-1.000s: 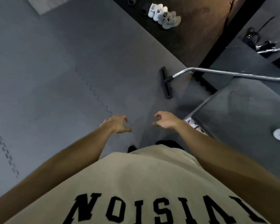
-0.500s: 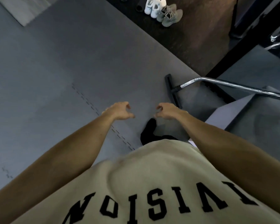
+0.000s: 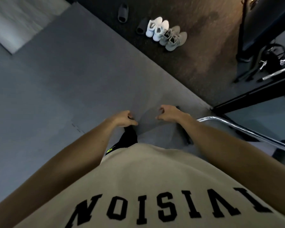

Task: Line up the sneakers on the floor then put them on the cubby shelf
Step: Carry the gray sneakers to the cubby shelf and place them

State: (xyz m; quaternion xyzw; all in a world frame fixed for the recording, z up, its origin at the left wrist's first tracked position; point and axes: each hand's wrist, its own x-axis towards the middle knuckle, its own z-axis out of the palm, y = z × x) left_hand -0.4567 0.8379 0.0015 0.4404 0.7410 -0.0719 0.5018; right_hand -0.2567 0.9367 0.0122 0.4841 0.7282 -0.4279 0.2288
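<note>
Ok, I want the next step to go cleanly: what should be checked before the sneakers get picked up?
1. Left hand free: ok, holds nothing.
2. Right hand free: ok, holds nothing.
3. White sneakers paired side by side: ok.
4. Grey sneakers lined up beside them: ok.
5. Sneakers within reach: not ok, they lie well ahead of both hands.
6. Cubby shelf ready: cannot tell, not in view.
</note>
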